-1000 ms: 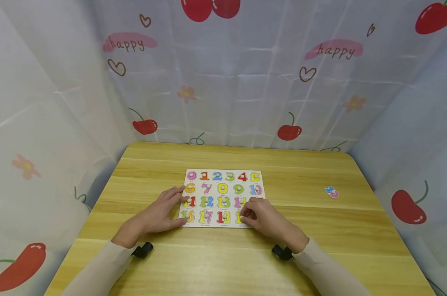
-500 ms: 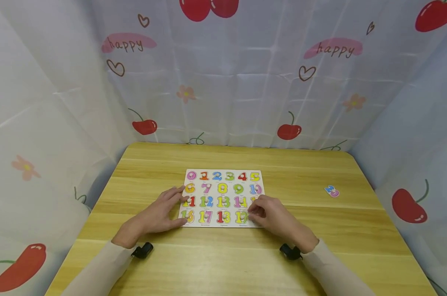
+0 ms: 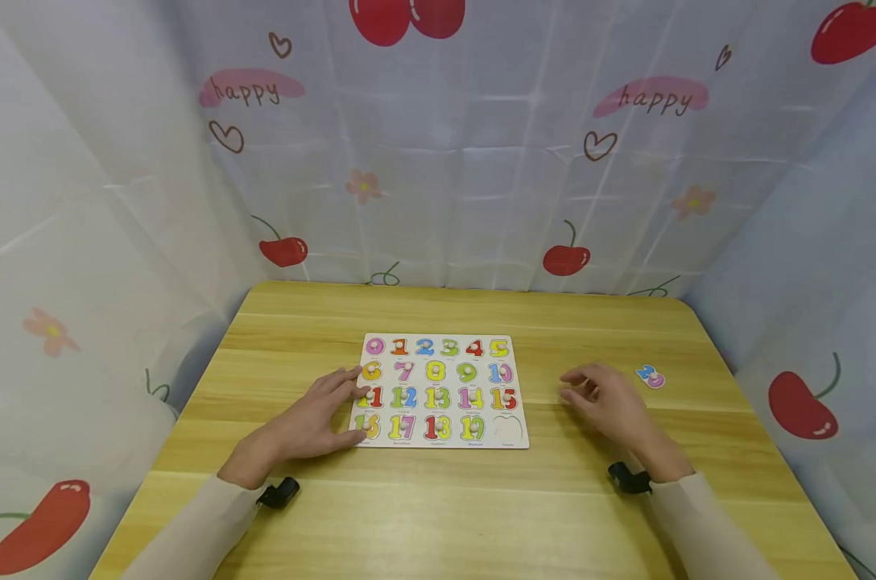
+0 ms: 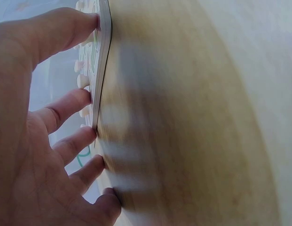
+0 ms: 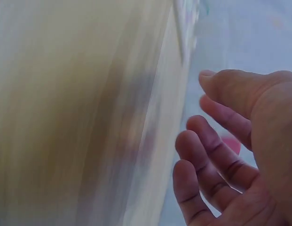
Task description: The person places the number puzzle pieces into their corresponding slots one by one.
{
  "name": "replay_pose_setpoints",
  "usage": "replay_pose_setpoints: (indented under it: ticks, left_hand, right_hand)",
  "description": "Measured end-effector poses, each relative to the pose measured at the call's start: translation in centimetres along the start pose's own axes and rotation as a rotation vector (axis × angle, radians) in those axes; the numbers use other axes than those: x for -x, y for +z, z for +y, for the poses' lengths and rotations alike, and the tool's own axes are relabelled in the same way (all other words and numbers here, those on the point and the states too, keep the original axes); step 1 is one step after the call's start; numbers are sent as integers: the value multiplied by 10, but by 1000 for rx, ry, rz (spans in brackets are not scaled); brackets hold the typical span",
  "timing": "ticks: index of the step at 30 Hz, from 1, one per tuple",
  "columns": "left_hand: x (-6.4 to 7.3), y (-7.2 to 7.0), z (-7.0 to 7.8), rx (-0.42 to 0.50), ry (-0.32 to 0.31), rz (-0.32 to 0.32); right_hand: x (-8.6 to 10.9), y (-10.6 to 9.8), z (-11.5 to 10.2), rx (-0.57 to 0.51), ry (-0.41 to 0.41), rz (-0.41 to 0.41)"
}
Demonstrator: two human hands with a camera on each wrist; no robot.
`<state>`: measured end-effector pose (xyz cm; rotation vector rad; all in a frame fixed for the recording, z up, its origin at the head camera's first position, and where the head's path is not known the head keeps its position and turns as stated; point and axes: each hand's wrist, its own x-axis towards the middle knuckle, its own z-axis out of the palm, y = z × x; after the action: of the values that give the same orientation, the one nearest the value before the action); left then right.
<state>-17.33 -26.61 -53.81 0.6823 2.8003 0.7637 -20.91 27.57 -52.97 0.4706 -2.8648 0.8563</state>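
Note:
A white number puzzle board lies on the table, its rows filled with coloured, knobbed number pieces; an unfilled outline shows at its bottom right corner. My left hand rests on the board's left edge with spread fingers, and the left wrist view has its thumb and fingertips touching that edge. To the right of the board, my right hand hovers above the table, fingers loosely bent and holding nothing in the right wrist view. Just beyond it lies a blue and pink number 20 piece, flat on the wood.
The wooden table has rounded far corners. Pale curtains printed with cherries, hearts and flowers stand around its back and sides. Each wrist carries a small black camera, as on the right wrist.
My right hand has left the number 19 piece, now seated in the bottom row, and moved right toward the number 20 piece. The left hand has stayed in place.

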Motion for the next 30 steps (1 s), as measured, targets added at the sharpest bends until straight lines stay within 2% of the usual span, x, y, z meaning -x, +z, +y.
replay_pose_setpoints:
  ticks: [3,10,14,18,22,30]
  left_hand:
    - [0,0,1,-3,7,2]
    - [1,0,2,4,10,-1]
    - [0,1,0,-1,2,-3]
    - [-1,2,-1,-3,-8,-7]
    - [-1,2,-2,-1,-14,-9]
    - [1,2,-2,6,-14,-4]
  right_hand:
    - [7,-18,26,26,-1,63]
    - [23,-49,87,64,57,167]
    - [26,-58,111,71,113,174]
    - [26,-62,122,94,171,128]
    - [24,-65,123,109,205,104]
    - [18,-62,123,118,236,118]
